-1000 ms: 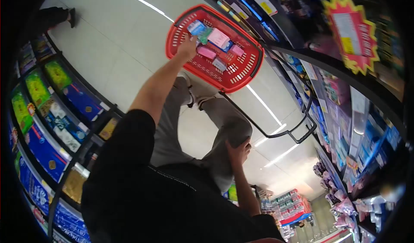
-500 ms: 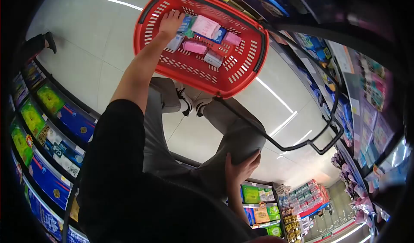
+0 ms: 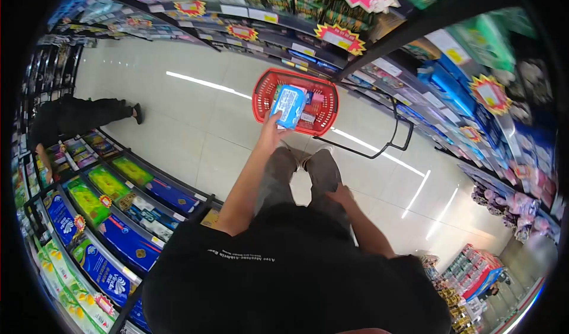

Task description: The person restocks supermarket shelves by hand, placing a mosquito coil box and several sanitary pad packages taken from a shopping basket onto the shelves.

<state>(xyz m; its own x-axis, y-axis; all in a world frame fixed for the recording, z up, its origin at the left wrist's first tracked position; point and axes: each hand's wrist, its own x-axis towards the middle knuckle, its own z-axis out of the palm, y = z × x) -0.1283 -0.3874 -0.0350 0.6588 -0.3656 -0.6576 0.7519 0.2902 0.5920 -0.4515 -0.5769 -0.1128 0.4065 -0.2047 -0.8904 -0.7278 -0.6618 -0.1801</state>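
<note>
My left hand (image 3: pixel 271 131) is closed on the near edge of a blue and white soft plastic pack (image 3: pixel 288 106), with printed text facing up. The pack is held above a red shopping basket (image 3: pixel 330 118) on the floor and covers part of its contents. Pink packs (image 3: pixel 317 98) and a pale small pack (image 3: pixel 308 117) lie inside the basket. My right hand (image 3: pixel 339 193) lies on my right knee, holding nothing, its fingers partly hard to see. A black basket handle (image 3: pixel 372 156) sticks out to the right.
Shelves of packaged goods with price tags (image 3: pixel 339 38) run along the far side. On the left stand low shelves with blue tissue packs (image 3: pixel 128 238) and green packs (image 3: pixel 86 201). A person in dark clothes (image 3: pixel 77 118) bends toward the left shelves.
My left hand has come up out of the basket with the blue and white pack. My view has risen and shows more of the aisle. My right hand stays on my knee.
</note>
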